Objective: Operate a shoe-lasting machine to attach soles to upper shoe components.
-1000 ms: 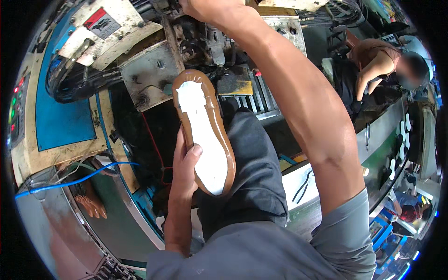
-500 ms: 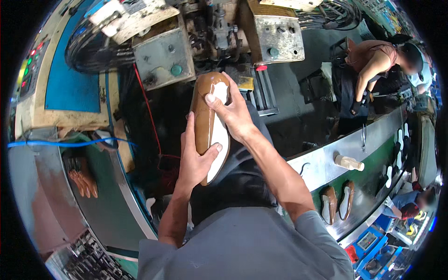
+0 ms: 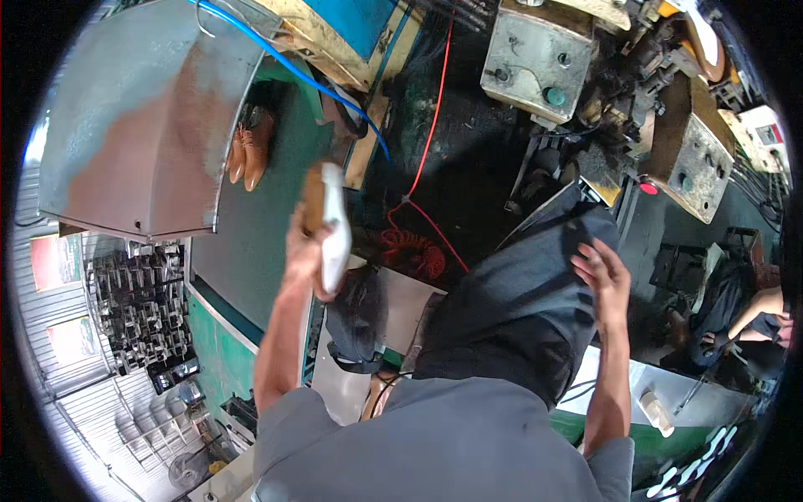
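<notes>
My left hand (image 3: 306, 255) is wrapped round a brown shoe upper (image 3: 313, 199) with a white sole side, held upright and slightly blurred. The shoe is over the near side of a green conveyor belt (image 3: 276, 226). Farther along that belt stands a pair of brown lace-up shoes (image 3: 249, 155), beside a metal hood. Over my right thigh, my right hand (image 3: 604, 280) is empty, its fingers apart and loosely bent. Another brown shoe with a white sole (image 3: 705, 43) sits in the machine at the upper right.
A blue hose (image 3: 284, 63) crosses above the belt. A red coiled cord (image 3: 414, 253) hangs ahead of my legs. Control boxes (image 3: 535, 67) stand ahead on the right. At lower right are a pale bottle (image 3: 656, 413) and white sole pieces. A co-worker's arm (image 3: 753, 311) shows at far right.
My view and body have turned left. My right hand has let go of the shoe and moved away to the right; my left hand has carried it left toward the belt.
</notes>
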`<act>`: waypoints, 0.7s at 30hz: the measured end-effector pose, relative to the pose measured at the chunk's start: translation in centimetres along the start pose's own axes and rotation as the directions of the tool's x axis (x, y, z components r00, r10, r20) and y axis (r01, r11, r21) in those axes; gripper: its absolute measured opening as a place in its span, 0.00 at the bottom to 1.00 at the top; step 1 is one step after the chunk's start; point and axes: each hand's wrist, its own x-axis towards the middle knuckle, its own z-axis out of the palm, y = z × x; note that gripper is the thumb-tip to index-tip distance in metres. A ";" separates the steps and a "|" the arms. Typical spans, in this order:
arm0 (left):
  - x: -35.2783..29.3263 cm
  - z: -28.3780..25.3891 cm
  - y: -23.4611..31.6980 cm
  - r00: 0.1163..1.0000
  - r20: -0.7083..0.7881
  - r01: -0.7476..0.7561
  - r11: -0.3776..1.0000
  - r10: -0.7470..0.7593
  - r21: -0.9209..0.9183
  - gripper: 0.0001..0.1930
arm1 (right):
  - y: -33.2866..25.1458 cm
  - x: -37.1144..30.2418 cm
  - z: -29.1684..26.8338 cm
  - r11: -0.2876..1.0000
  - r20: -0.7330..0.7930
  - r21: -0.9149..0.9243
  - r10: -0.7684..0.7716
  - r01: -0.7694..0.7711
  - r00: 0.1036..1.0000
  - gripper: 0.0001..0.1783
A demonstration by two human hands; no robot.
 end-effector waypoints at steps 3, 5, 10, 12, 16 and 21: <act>7.4 -0.4 -0.6 0.959 -0.217 -0.025 0.817 0.182 0.576 0.48 | 1.8 -1.7 -4.1 0.999 -0.192 -0.006 0.052 -0.054 0.980 0.26; 15.3 -6.0 -8.9 0.912 -0.073 -0.239 0.667 0.404 0.706 0.50 | 2.6 -0.7 -5.0 0.999 -0.138 -0.005 0.048 -0.049 0.989 0.26; 26.0 -9.3 -11.7 0.604 0.263 -0.631 0.249 0.752 0.735 0.53 | 1.3 -1.8 -5.0 0.986 -0.208 -0.150 0.043 -0.075 0.977 0.23; 28.4 -6.8 -9.5 0.975 0.164 -0.210 0.398 0.147 0.893 0.57 | -0.6 -4.1 -6.2 0.966 -0.263 -0.243 0.026 -0.092 0.964 0.24; 37.8 -9.7 -15.6 0.957 0.092 -0.072 -0.080 0.277 0.994 0.55 | -2.8 -2.6 -6.8 0.930 -0.265 -0.345 0.033 -0.127 0.964 0.25; 45.3 -26.5 -17.6 0.913 0.265 -0.156 -0.335 0.311 0.929 0.41 | 2.4 0.3 -10.7 0.958 -0.232 -0.253 0.073 -0.133 0.970 0.30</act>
